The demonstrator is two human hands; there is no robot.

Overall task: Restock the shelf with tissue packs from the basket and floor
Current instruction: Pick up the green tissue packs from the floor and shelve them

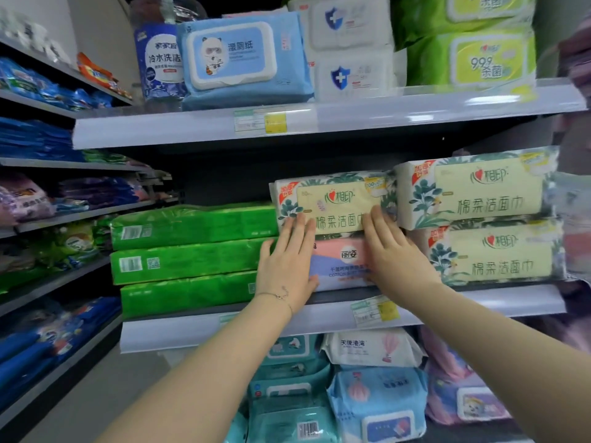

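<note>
Left hand (287, 262) and right hand (398, 251), fingers straight, press the leafy tissue pack (334, 199) and pink pack (342, 263) beneath; an even push should seat them squarely on the shelf (499, 302).

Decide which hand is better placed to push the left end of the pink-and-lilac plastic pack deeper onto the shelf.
Probably the left hand: its palm lies flat over that end of the pink-and-lilac plastic pack, beside the green plastic packs. The right hand covers the opposite end.
</note>
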